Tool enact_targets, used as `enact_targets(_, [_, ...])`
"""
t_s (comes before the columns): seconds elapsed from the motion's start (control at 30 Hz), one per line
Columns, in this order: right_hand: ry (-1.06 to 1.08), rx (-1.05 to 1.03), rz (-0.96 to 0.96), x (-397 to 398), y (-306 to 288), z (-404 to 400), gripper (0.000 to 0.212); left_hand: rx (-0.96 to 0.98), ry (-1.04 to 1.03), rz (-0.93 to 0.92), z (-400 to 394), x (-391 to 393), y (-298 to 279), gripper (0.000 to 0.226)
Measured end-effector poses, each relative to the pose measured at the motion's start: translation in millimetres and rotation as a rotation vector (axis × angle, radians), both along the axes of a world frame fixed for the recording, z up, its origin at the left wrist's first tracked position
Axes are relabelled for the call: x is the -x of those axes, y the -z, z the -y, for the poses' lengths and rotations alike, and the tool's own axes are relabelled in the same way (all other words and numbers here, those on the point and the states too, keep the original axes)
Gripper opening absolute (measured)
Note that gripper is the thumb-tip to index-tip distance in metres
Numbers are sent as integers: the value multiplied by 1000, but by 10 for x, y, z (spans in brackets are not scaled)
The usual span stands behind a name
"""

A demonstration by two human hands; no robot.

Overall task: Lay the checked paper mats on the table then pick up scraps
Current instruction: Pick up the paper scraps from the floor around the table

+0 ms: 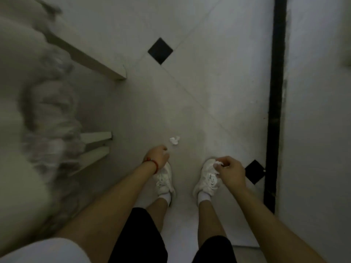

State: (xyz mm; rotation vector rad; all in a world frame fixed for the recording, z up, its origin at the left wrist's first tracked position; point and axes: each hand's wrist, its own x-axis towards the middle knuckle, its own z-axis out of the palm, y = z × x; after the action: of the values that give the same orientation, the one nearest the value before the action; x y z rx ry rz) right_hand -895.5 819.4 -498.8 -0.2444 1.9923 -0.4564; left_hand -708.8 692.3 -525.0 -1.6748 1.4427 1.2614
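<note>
Camera pointing straight down at the pale tiled floor (199, 88) — we're in the scrap-collecting part of the job, by the look of it. One crumpled white scrap (174, 140) lies loose on the floor, just beyond the left hand (158, 157), which hangs low with fingers curled; something white shows at its fingertips, though whether it's pinching a bit of paper I cannot tell. The right hand (228, 170) is closed round a small white wad of paper (218, 164), held over the right shoe (208, 176) — likely kept there so the left is free for the next pickup. No checked mats in view; the furniture (85, 59) at the left is a blur. Next up, I'd say: reach for that loose scrap.
</note>
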Motion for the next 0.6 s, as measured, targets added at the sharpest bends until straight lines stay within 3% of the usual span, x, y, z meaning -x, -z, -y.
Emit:
enact_targets(0.2, [-238, -25, 1, 131, 1188, 26, 7, 30, 93, 19, -150, 0, 1450, 42])
enact_targets(0.33, [-275, -66, -17, 223, 1802, -94, 8, 80, -10, 32, -311, 8, 2238, 47])
enact_targets(0.5, [-294, -111, -28, 326, 2285, -288, 8, 318, -169, 34, -498, 130, 2768, 30])
enact_targets(0.6, [-303, -132, -35, 383, 2352, -306, 9, 364, -226, 19, -548, 162, 2844, 21])
